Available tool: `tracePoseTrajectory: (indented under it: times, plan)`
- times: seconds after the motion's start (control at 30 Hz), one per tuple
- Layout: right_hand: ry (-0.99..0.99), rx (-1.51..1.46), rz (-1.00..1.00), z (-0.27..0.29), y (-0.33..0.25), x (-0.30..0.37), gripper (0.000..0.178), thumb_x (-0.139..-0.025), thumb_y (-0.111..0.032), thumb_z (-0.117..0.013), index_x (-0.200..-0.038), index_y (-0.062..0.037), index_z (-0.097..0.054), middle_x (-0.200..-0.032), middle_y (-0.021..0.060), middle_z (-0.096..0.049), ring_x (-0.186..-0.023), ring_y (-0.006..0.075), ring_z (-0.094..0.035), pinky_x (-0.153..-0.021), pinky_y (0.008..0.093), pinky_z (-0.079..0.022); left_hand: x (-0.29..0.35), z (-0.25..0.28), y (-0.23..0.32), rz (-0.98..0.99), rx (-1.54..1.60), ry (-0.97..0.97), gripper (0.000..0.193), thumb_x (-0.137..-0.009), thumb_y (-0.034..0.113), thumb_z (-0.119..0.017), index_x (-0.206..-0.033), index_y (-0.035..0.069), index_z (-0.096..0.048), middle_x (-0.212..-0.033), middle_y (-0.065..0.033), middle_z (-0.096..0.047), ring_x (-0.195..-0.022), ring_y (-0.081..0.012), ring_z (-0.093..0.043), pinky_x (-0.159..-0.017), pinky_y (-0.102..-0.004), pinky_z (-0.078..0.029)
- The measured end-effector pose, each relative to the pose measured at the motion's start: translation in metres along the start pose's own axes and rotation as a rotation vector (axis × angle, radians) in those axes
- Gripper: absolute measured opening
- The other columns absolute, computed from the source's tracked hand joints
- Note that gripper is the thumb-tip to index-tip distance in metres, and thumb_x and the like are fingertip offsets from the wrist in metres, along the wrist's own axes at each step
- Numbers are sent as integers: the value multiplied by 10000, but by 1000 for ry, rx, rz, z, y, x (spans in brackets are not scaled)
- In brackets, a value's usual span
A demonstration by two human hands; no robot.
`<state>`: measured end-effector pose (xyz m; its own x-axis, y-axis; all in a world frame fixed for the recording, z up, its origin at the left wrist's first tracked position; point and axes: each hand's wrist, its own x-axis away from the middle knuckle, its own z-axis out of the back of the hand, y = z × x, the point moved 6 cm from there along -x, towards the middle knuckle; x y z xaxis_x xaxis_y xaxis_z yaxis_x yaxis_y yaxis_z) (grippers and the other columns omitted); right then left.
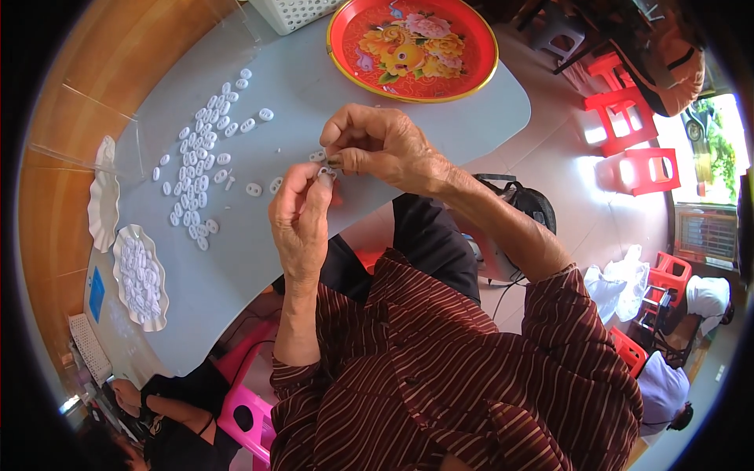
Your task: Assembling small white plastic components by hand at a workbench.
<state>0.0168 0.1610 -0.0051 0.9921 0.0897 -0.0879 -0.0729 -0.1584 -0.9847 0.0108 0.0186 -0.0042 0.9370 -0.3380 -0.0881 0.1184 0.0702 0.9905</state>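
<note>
My left hand (300,224) is closed, thumb and fingers pinching a small white oval plastic piece (325,172) near the table's front edge. Just above it, my right hand (389,149) is pinched too, its fingertips almost meeting the left ones; what they hold, if anything, is too small to make out. Close by on the table lie loose two-holed white oval pieces (254,189), one of them right beside the fingertips. Farther left spreads a large scatter of the same pieces (188,169). A tiny white pin-like bit (230,184) lies among them.
A red flower-patterned round tray (470,76) stands at the back of the grey table (267,259), beside a white perforated basket (287,17). On the left, a scalloped white dish (161,315) holds small white parts. A person (184,408) sits lower left; red stools (620,118) stand right.
</note>
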Motion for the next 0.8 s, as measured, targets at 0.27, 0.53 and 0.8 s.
tracePoseTrajectory:
  times: [0.27, 0.53, 0.8]
  plan:
    - [22, 74, -6, 13, 7, 8, 181, -856, -12, -613, -1024, -27, -548, -870, 20, -610, -794, 65, -560, -728, 223, -479, -6, -14, -10, -47, -23, -62, 140, -893, 134, -538, -895, 4, -589, -704, 22, -510, -654, -60, -419, -595, -217, -360]
    - [22, 100, 87, 11, 6, 13, 164, -868, -26, -610, -1017, -15, -541, -841, 16, -606, -780, 52, -551, -707, 210, -468, -4, -17, -6, -67, 1, -99, 137, -904, 129, -531, -886, -2, -566, -661, 6, -503, -600, -74, -441, -545, -239, -373]
    - [3, 239, 168, 7, 7, 11, 106, -897, -80, -603, -956, 6, -587, -826, 30, -620, -762, 69, -572, -685, 223, -487, -1, -15, -9, -97, -95, -92, 207, -913, 195, -541, -911, -6, -589, -749, 30, -537, -693, -74, -431, -626, -231, -375]
